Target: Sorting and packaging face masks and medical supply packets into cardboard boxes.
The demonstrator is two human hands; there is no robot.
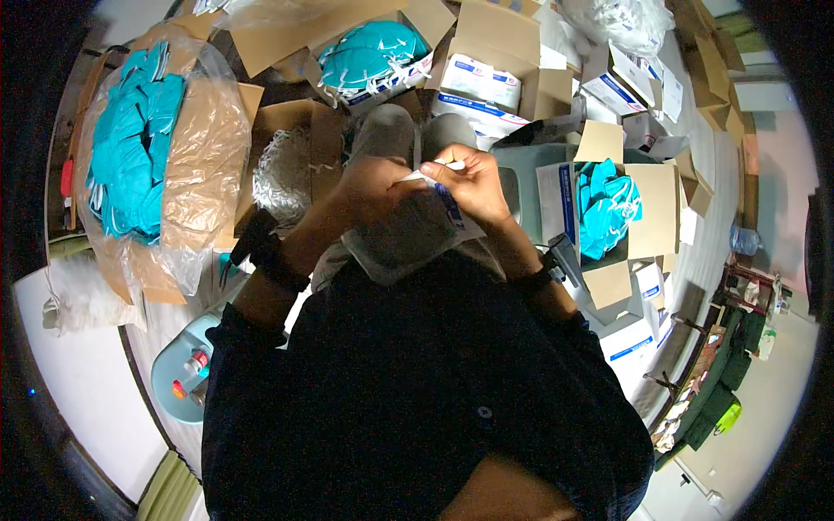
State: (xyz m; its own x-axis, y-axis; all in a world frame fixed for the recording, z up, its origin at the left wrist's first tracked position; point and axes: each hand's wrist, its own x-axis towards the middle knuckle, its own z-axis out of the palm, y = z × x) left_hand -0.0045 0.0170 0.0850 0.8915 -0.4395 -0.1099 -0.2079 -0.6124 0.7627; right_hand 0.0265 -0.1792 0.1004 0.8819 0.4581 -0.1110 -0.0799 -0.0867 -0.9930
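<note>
My left hand (378, 187) and my right hand (473, 184) meet over my lap. Both have their fingers closed at the top edge of a clear plastic bag (400, 243) with a blue printed patch. A narrow white strip (413, 176) shows between the hands. Another small white piece (453, 164) sticks out by my right thumb; what it is I cannot make out. The bag hangs down over my thighs, and nothing inside it can be told apart. Beyond my hands are the grey tips of my shoes (382, 135).
Left, a plastic-lined carton holds teal cloth bundles (130, 156); beside it, a carton holds white cords (282, 178). Ahead are more teal bundles (373, 54) and a carton of white packs (482, 80). Right, another carton holds teal pieces (605, 208). A blue stool (169, 360) bears bottles.
</note>
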